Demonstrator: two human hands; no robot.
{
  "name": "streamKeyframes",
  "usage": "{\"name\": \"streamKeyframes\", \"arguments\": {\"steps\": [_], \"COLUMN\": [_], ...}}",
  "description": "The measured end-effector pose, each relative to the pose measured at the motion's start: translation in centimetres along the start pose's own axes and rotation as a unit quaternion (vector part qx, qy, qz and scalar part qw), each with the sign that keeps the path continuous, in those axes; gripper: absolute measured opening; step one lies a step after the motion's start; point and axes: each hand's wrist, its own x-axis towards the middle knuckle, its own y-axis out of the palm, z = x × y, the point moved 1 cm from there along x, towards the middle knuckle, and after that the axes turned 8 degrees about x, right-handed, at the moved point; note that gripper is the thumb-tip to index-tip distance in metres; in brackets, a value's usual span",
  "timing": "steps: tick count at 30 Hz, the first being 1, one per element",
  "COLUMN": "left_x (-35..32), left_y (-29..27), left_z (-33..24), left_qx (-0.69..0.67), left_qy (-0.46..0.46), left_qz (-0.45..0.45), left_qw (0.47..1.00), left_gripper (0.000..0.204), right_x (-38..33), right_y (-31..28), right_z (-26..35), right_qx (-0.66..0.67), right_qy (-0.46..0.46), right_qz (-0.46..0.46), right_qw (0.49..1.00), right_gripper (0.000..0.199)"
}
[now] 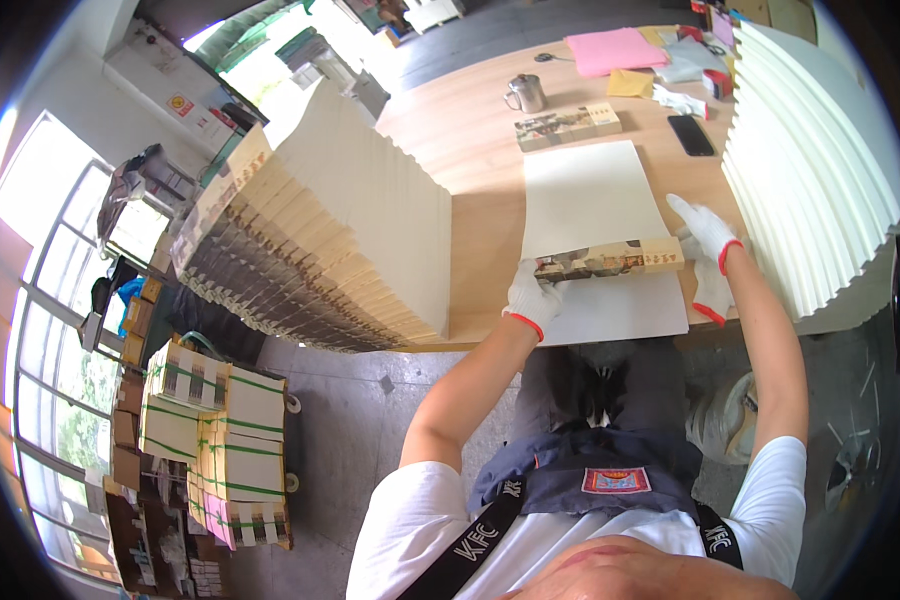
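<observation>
A large cream sheet (595, 190) lies lengthwise on the table in front of me. Across it sits a long, narrow book-like piece with a printed brown and cream face (610, 260). White paper (620, 310) shows on its near side. My left hand (536, 292), in a white knitted glove with a red cuff, is closed on the left end of the printed piece. To the right of that piece, my right hand (708, 228), gloved alike, is raised with its fingers apart and nothing in it. Below it, a loose white glove (710, 290) lies at the table's edge.
A tall stack of printed pieces (310, 240) rises at left; white layered sheets (810, 170) stand at right. Farther back are another printed piece (568, 127), a metal mug (525, 94), a phone (691, 136), scissors (555, 58) and pink paper (615, 52). Strapped bundles (232, 430) stand lower left.
</observation>
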Motion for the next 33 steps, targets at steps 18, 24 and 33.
{"name": "streamKeyframes", "arguments": {"steps": [18,24,33], "left_x": [-20.0,-29.4,-30.2], "left_y": [7.5,5.6,3.2], "left_z": [-13.3,-25.6,-48.9], "left_qx": [0.295,0.397,0.386], "left_qy": [0.309,0.570,0.600], "left_qz": [0.145,0.202,-0.002], "left_qw": [0.892,0.690,0.701], "left_gripper": [0.030,0.054,0.030], "right_x": [-3.5,-9.3,-10.0], "right_y": [8.3,15.4,28.9], "right_z": [5.4,22.4,41.7], "right_qx": [0.444,0.420,0.206], "right_qy": [-0.231,-0.474,-0.513], "right_qz": [0.179,0.233,0.250], "right_qw": [0.847,0.738,0.795], "right_gripper": [0.037,0.040,0.045]}}
